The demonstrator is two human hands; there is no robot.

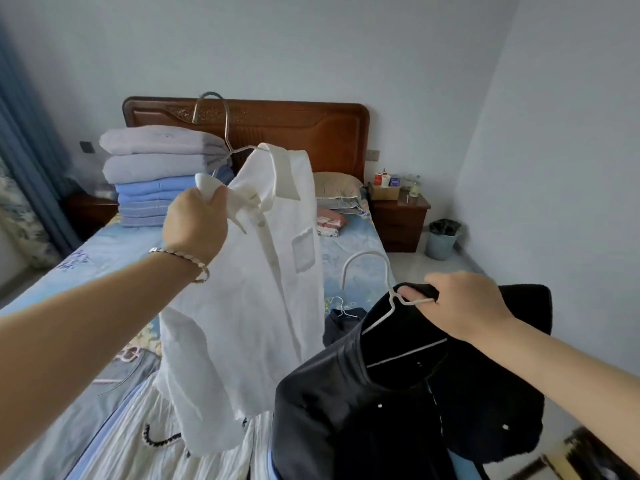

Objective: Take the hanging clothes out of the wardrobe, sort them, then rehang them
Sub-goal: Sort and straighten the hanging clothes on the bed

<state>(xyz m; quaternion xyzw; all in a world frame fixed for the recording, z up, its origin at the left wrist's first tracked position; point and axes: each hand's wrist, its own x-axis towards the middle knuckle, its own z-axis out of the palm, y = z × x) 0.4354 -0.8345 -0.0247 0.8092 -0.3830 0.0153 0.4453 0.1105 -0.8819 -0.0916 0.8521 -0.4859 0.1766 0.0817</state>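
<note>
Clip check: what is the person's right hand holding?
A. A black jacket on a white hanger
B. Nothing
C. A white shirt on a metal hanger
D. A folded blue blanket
A: the right hand grips the white hanger that carries the black jacket, while the left hand holds the white shirt.

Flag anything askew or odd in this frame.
The white shirt sits crooked on its metal hanger: the left hand grips one bunched shoulder, so the hanger tilts and the collar slumps sideways. The black jacket in the right hand shows nothing odd. Nothing spilled or visibly damaged.
</note>
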